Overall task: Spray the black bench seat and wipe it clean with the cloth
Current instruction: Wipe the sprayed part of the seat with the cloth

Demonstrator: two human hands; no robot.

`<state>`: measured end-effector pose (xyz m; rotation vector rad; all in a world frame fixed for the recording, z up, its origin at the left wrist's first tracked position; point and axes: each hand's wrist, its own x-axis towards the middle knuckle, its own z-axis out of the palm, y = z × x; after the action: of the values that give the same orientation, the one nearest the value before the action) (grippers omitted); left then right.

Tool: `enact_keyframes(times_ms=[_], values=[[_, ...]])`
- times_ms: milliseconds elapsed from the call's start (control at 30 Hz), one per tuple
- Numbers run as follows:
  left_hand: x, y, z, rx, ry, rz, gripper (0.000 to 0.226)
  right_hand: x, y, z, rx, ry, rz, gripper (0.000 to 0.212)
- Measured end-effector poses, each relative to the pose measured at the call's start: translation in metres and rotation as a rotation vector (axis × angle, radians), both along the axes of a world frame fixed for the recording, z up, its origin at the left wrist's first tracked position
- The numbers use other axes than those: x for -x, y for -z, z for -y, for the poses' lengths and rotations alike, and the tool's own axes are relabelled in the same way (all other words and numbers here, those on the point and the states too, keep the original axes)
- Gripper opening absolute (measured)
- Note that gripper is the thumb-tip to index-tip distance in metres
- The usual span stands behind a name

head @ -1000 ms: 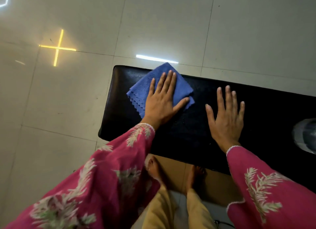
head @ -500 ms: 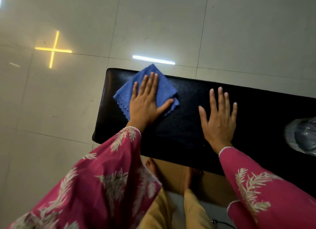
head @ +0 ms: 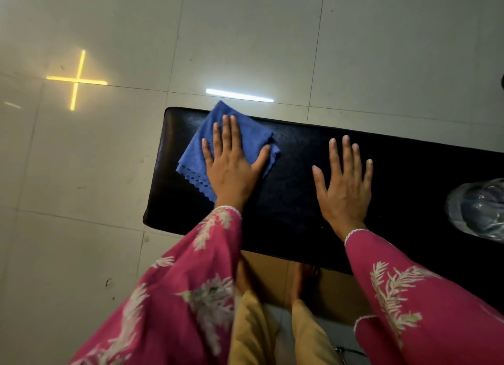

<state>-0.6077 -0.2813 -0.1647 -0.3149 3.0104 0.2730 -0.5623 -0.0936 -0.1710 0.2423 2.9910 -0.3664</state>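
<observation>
So the black bench seat (head: 294,190) runs across the middle of the view, its left end rounded off over the pale tiled floor (head: 81,201). The blue cloth (head: 196,152) sits folded near that left end, toward the far edge, scalloped hem pointing at the near-left. Left hand (head: 231,171) is flat on top of the cloth, fingers (head: 226,130) stretched out straight and only slightly apart, thumb out to the right resting on the cloth's edge, so it's pressing down, not pinching or grabbing anything. Right hand (head: 345,184) is palm-down straight on the bare seat, well apart from the cloth, fingers spread open, holding nothing. Tiny droplets show on the black surface between the two hands. Both arms are in pink sleeves (head: 191,296) with a pale leafy print. At the right edge of the view there's a clear plastic bottle-ish thing (head: 480,209) on the seat, too blurry to say more. Bare feet (head: 302,285) show under the near edge
</observation>
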Motion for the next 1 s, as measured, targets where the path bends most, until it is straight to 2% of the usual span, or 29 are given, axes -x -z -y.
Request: enact_keyframes(times_ms=[67, 100, 233, 300, 367, 467, 500, 567, 700, 767, 833, 933, 1000], values=[[0.003, -0.001, -0.025, -0.028, -0.136, 0.032, 0.086, 0.000, 0.000, 0.000, -0.008, -0.001, 0.000, 0.064], [-0.001, -0.002, -0.034, -0.028, -0.091, 0.048, 0.084, 0.000, 0.000, 0.000, -0.010, 0.001, -0.004, 0.064], [-0.036, -0.003, -0.012, -0.003, 0.383, -0.009, 0.078, 0.000, 0.000, -0.001, -0.007, -0.004, -0.010, 0.064], [-0.044, 0.000, 0.016, 0.027, 0.472, -0.042, 0.079, 0.000, 0.000, -0.001, -0.004, -0.010, 0.000, 0.065], [-0.040, -0.001, 0.033, 0.034, 0.359, -0.043, 0.084, -0.001, -0.001, -0.001, -0.005, -0.012, 0.014, 0.067], [-0.029, -0.001, 0.017, -0.008, -0.018, -0.005, 0.088, -0.002, -0.004, 0.001, 0.013, 0.003, 0.023, 0.068], [-0.029, -0.002, 0.005, -0.011, -0.083, 0.003, 0.087, -0.003, -0.005, 0.002, 0.021, 0.004, 0.025, 0.068], [-0.040, -0.004, -0.016, -0.019, -0.023, 0.006, 0.082, -0.010, -0.007, 0.003, 0.031, 0.002, 0.021, 0.067], [-0.087, 0.000, -0.001, 0.005, 0.408, -0.025, 0.075, -0.030, -0.009, 0.002, 0.033, -0.006, 0.022, 0.064], [-0.092, 0.002, 0.022, 0.032, 0.479, -0.071, 0.076, -0.036, -0.009, -0.002, 0.031, -0.018, 0.044, 0.065], [-0.087, 0.005, 0.031, 0.050, 0.369, -0.091, 0.079, -0.041, -0.009, -0.008, 0.027, -0.042, 0.054, 0.066], [-0.087, 0.003, 0.005, 0.028, 0.054, -0.058, 0.077, -0.046, -0.008, -0.010, 0.030, -0.056, 0.051, 0.065], [-0.097, -0.002, -0.017, 0.006, 0.058, -0.012, 0.074, -0.051, -0.009, -0.009, 0.029, -0.049, 0.049, 0.064]])
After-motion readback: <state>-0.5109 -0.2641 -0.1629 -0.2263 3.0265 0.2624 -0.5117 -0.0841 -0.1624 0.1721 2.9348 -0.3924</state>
